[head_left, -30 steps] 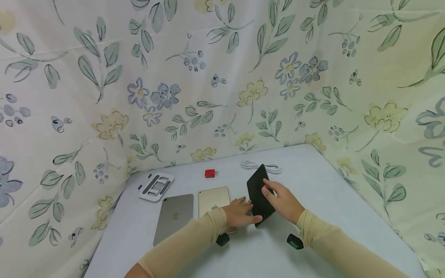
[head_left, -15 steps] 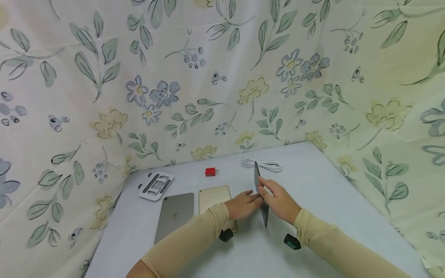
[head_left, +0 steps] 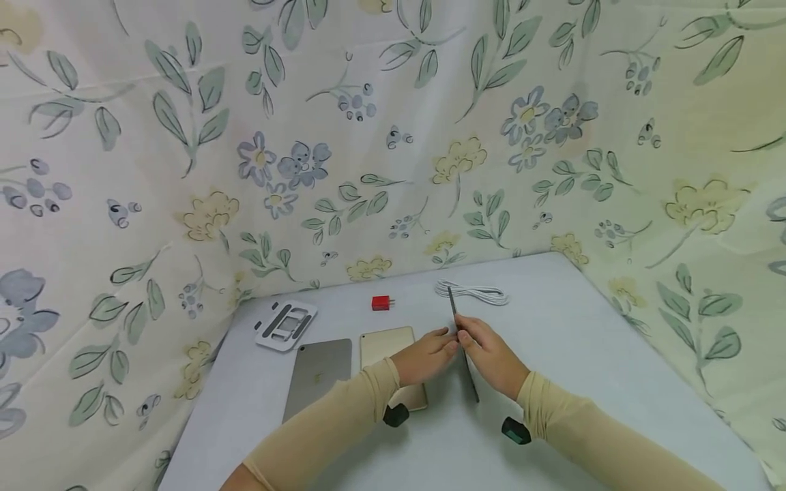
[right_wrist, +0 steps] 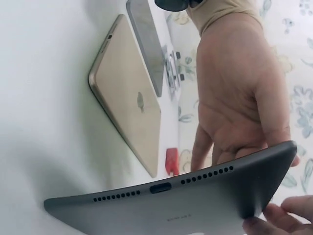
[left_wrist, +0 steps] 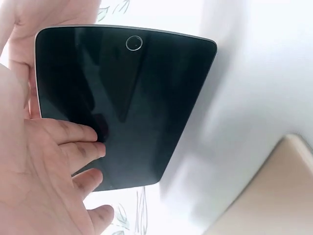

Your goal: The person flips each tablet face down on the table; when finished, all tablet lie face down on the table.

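Note:
In the head view a thin tablet [head_left: 471,383] stands nearly edge-on between both hands. Its dark screen [left_wrist: 142,98], with a round home button, faces my left hand [head_left: 425,357]. Slightly bent left fingers rest against that screen in the left wrist view. My right hand [head_left: 494,354] grips the upper edge from the other side, some fingertips touching the grey back, which shows in the right wrist view below a charging port [right_wrist: 160,187]. Whether the tablet's lower edge touches the table is unclear. A gold tablet [head_left: 387,341] lies flat left of my left hand.
A grey tablet [head_left: 322,368] lies beside the gold one, partly under the left sleeve. Farther back on the white table [head_left: 589,341] are a white stand-like plate [head_left: 286,326], a red charger [head_left: 381,303] and a coiled white cable [head_left: 475,292]. Floral cloth hangs behind.
The tablet has turned from showing its tilted dark face to standing nearly edge-on. My left hand has shifted right along with it; my right hand stays at its edge.

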The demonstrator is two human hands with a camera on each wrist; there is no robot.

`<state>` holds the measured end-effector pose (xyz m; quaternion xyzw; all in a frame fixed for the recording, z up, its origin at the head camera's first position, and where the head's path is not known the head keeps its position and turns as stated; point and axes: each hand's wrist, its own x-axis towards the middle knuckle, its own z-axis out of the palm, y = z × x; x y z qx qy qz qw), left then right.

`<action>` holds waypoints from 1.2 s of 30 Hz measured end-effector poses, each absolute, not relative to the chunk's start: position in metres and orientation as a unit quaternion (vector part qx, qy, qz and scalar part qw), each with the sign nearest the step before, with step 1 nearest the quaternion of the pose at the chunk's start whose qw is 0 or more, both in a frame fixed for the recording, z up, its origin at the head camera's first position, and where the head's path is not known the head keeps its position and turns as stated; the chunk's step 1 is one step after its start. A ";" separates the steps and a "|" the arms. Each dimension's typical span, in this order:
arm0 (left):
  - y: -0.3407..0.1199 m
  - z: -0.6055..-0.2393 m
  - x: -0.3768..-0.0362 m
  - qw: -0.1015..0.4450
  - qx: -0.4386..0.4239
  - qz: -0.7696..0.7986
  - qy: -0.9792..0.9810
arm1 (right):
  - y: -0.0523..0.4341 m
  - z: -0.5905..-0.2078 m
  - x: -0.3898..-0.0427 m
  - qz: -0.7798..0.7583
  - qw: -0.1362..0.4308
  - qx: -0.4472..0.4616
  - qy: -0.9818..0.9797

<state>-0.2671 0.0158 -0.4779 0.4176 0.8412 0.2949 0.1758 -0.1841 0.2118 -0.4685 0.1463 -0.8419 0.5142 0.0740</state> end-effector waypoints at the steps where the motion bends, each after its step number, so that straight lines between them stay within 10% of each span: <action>1: 0.014 -0.478 -0.267 0.175 0.417 0.299 0.840 | 0.211 -0.470 -0.184 0.513 0.074 0.147 -0.842; 36: -0.024 -0.494 -0.262 0.137 0.377 0.218 0.890 | 0.208 -0.518 -0.206 0.376 -0.099 0.020 -0.921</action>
